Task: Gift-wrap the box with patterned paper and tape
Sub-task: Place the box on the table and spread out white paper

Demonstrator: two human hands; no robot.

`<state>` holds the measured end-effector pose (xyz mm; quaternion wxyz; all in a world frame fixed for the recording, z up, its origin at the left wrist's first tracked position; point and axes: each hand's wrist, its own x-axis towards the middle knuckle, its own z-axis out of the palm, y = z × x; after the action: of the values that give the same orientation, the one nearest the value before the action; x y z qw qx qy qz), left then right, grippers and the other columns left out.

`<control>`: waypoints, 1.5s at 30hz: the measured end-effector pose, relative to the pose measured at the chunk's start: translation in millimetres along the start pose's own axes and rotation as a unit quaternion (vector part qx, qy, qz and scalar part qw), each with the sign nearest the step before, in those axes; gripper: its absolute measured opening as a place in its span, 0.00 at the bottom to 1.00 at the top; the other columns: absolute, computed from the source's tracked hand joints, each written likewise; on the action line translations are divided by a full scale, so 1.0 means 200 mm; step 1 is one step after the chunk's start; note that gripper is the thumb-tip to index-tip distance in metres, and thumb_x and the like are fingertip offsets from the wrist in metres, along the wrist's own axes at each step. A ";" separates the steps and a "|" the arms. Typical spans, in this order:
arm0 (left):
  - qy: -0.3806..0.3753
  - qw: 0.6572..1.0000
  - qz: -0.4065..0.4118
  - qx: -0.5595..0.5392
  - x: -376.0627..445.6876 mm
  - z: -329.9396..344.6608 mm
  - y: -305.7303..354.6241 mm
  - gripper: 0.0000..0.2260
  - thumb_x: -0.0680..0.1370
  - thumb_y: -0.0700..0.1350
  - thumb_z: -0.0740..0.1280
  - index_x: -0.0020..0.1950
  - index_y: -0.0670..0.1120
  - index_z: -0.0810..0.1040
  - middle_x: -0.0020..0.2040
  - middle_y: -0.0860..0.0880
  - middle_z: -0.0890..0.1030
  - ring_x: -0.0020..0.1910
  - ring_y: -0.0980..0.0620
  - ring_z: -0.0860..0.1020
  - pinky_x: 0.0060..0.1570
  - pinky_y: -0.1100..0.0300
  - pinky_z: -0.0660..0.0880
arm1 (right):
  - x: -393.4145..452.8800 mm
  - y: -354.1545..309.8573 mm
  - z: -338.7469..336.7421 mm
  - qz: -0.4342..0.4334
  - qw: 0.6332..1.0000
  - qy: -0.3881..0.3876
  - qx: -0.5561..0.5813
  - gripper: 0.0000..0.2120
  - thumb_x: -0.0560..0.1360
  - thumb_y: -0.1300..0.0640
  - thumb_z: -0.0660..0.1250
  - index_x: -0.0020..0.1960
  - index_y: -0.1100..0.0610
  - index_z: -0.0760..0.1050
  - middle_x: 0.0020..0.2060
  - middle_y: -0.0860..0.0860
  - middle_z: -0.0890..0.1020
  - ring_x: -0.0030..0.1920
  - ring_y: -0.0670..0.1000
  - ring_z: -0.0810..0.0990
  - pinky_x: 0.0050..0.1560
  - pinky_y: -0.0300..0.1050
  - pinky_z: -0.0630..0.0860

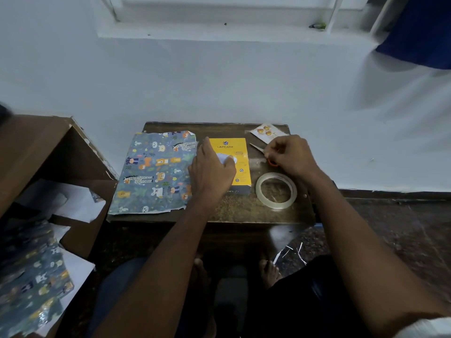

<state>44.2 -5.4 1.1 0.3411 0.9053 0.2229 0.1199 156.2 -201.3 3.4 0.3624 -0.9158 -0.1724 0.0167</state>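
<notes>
Head view shows your yellow box [235, 164] bare on the small dark table [231, 211], just right of the animal-print paper [153, 172] lying flat and unfolded, so by the look of it nothing is wrapped or taped yet and every fold remains. Your left hand [211, 172] rests on the box, fingers curled over its top, while your right hand [290, 156] pinches the orange-handled scissors [264, 154] near the clear tape roll [276, 190]. Beyond the table, a pale wall [219, 81] rises behind, an open cardboard carton [48, 152] stands to the left with more patterned sheets [31, 289] near it, and the floor [390, 228] is dark.
</notes>
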 end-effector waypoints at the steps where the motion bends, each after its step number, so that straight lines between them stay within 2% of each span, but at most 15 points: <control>1: -0.001 1.000 -0.002 0.002 0.00 0.00 0.01 0.37 0.83 0.55 0.67 0.85 0.43 0.54 0.84 0.44 0.62 0.81 0.42 0.63 0.77 0.43 0.60 | -0.04 0.00 -0.01 -0.004 1.000 -0.025 -0.005 0.07 0.72 0.62 0.76 0.40 0.51 0.85 0.35 0.44 0.86 0.36 0.39 0.81 0.40 0.31 0.73; 6: 0.003 1.000 -0.010 0.017 -0.01 0.01 0.03 0.38 0.82 0.56 0.67 0.85 0.44 0.53 0.83 0.43 0.62 0.80 0.40 0.64 0.76 0.42 0.61 | -0.15 -0.01 -0.03 -0.030 0.996 -0.070 -0.038 0.06 0.69 0.56 0.83 0.43 0.51 0.86 0.38 0.45 0.85 0.40 0.42 0.82 0.43 0.36 0.74; 10: 0.002 1.000 -0.013 0.020 -0.01 0.01 0.03 0.38 0.82 0.57 0.67 0.85 0.44 0.53 0.84 0.43 0.61 0.80 0.40 0.63 0.76 0.42 0.61 | -0.20 0.00 -0.04 -0.028 0.995 -0.088 -0.045 0.09 0.67 0.60 0.83 0.44 0.51 0.87 0.41 0.46 0.87 0.42 0.44 0.84 0.46 0.41 0.77; 15: -0.002 1.000 -0.007 0.022 -0.01 0.01 0.03 0.40 0.81 0.58 0.68 0.85 0.44 0.54 0.84 0.44 0.61 0.81 0.41 0.63 0.77 0.42 0.61 | -0.24 0.02 -0.06 -0.020 0.994 -0.096 -0.036 0.08 0.68 0.63 0.83 0.43 0.53 0.88 0.38 0.46 0.87 0.39 0.41 0.83 0.43 0.36 0.74; 18: -0.003 1.000 -0.007 0.016 0.00 0.01 0.03 0.40 0.81 0.58 0.68 0.85 0.44 0.53 0.84 0.43 0.61 0.81 0.41 0.63 0.77 0.42 0.61 | -0.24 -0.01 -0.07 -0.020 0.998 -0.051 0.015 0.04 0.71 0.54 0.82 0.42 0.51 0.88 0.36 0.45 0.86 0.37 0.40 0.81 0.39 0.32 0.73; 20: -0.003 1.000 -0.011 0.009 0.00 0.01 0.03 0.40 0.81 0.58 0.69 0.85 0.44 0.53 0.84 0.44 0.61 0.81 0.41 0.63 0.77 0.42 0.61 | -0.21 -0.04 -0.05 -0.022 0.998 0.008 0.066 0.06 0.76 0.52 0.77 0.41 0.51 0.86 0.35 0.46 0.86 0.35 0.41 0.80 0.38 0.34 0.74; 22: -0.005 1.000 -0.022 -0.006 0.00 0.01 0.02 0.41 0.81 0.58 0.69 0.85 0.44 0.53 0.84 0.44 0.61 0.80 0.41 0.64 0.76 0.42 0.63 | -0.18 -0.11 0.00 -0.010 0.992 0.043 0.119 0.06 0.80 0.52 0.73 0.45 0.50 0.86 0.37 0.45 0.86 0.37 0.41 0.82 0.42 0.37 0.76; 25: -0.015 0.998 -0.045 -0.041 0.01 0.01 0.02 0.42 0.80 0.59 0.69 0.85 0.45 0.51 0.83 0.45 0.63 0.79 0.40 0.66 0.75 0.42 0.66 | -0.17 -0.23 0.15 0.012 0.985 0.036 0.167 0.06 0.81 0.51 0.70 0.53 0.49 0.86 0.44 0.41 0.87 0.46 0.39 0.84 0.50 0.44 0.81; 28: -0.020 0.996 -0.060 -0.066 0.02 0.01 0.02 0.42 0.80 0.59 0.69 0.86 0.45 0.50 0.83 0.44 0.62 0.79 0.40 0.65 0.74 0.40 0.67 | -0.18 -0.30 0.24 0.014 0.988 0.045 0.148 0.09 0.81 0.50 0.70 0.57 0.51 0.85 0.47 0.42 0.87 0.47 0.40 0.84 0.52 0.50 0.82; 31: -0.020 0.993 -0.077 -0.087 0.02 0.00 0.04 0.38 0.80 0.56 0.69 0.84 0.45 0.56 0.80 0.45 0.68 0.75 0.39 0.69 0.68 0.44 0.70 | -0.18 -0.33 0.23 0.024 0.983 0.067 0.167 0.08 0.80 0.52 0.72 0.56 0.50 0.86 0.43 0.38 0.85 0.44 0.40 0.84 0.52 0.49 0.83; 33: -0.030 0.988 -0.085 -0.125 0.02 -0.02 0.07 0.30 0.77 0.59 0.67 0.76 0.49 0.66 0.71 0.47 0.75 0.67 0.39 0.75 0.59 0.47 0.73 | -0.19 -0.33 0.20 0.025 0.978 0.098 0.181 0.09 0.79 0.53 0.73 0.58 0.51 0.87 0.42 0.35 0.84 0.43 0.35 0.83 0.51 0.43 0.82; 36: -0.040 0.974 -0.075 -0.210 0.00 -0.05 0.12 0.28 0.69 0.63 0.62 0.68 0.56 0.73 0.62 0.52 0.80 0.59 0.45 0.80 0.59 0.43 0.78 | -0.19 -0.31 0.11 0.025 0.974 0.143 0.175 0.11 0.78 0.53 0.73 0.59 0.51 0.86 0.40 0.32 0.82 0.43 0.33 0.82 0.49 0.35 0.80; 39: -0.072 0.947 -0.066 -0.306 -0.02 -0.04 0.19 0.23 0.77 0.50 0.63 0.73 0.53 0.76 0.64 0.48 0.83 0.59 0.46 0.82 0.59 0.47 0.79 | -0.18 -0.26 0.03 0.040 0.969 0.173 0.170 0.10 0.78 0.54 0.73 0.58 0.51 0.87 0.39 0.33 0.83 0.40 0.36 0.83 0.49 0.39 0.80; 41: -0.102 0.929 -0.056 -0.352 -0.04 -0.02 0.24 0.18 0.79 0.41 0.61 0.66 0.51 0.82 0.55 0.46 0.87 0.49 0.44 0.83 0.50 0.49 0.79 | -0.18 -0.22 -0.01 0.064 0.964 0.194 0.167 0.10 0.78 0.54 0.72 0.57 0.50 0.87 0.42 0.37 0.85 0.43 0.39 0.84 0.52 0.46 0.82; 45: -0.149 0.912 -0.049 -0.380 -0.06 0.03 0.29 0.22 0.77 0.39 0.60 0.68 0.52 0.81 0.57 0.49 0.87 0.56 0.42 0.85 0.59 0.43 0.82 | -0.17 -0.17 -0.06 0.114 0.957 0.200 0.175 0.11 0.78 0.55 0.70 0.58 0.50 0.87 0.41 0.36 0.83 0.45 0.38 0.83 0.53 0.47 0.82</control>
<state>53.9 -53.1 35.4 0.6939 0.7028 0.1509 0.0423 115.9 -197.1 31.0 0.5398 -0.8361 0.0145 -0.0962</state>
